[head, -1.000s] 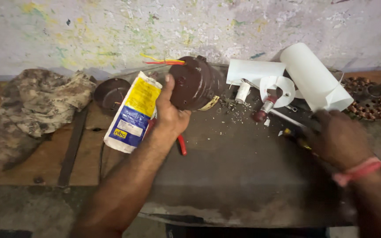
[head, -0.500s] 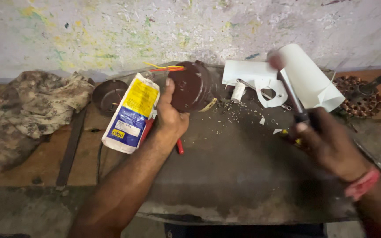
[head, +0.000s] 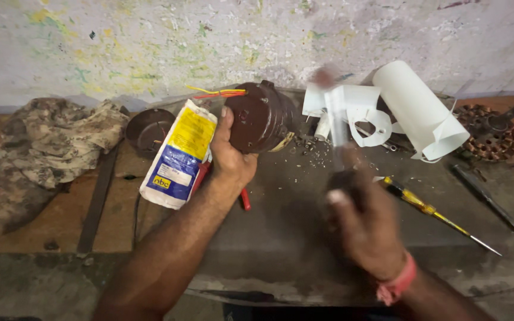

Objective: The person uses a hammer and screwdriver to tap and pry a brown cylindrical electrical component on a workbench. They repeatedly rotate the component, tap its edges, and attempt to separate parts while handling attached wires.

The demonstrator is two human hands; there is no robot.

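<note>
The left hand [head: 231,156] clasps the brown motor housing [head: 261,116] on the metal bench [head: 281,238], thumb up its side — a white, yellow and blue pouch [head: 178,156] lies just to its left. The right hand [head: 365,221] is closed round a blurred tool [head: 334,122] that stands upright, its head up beside the housing — a yellow-handled screwdriver [head: 432,211] lies just right of that fist.

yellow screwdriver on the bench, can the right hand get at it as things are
Probably not at once: the yellow screwdriver lies clear beside the right hand, but that hand already grips a blurred tool.
</note>
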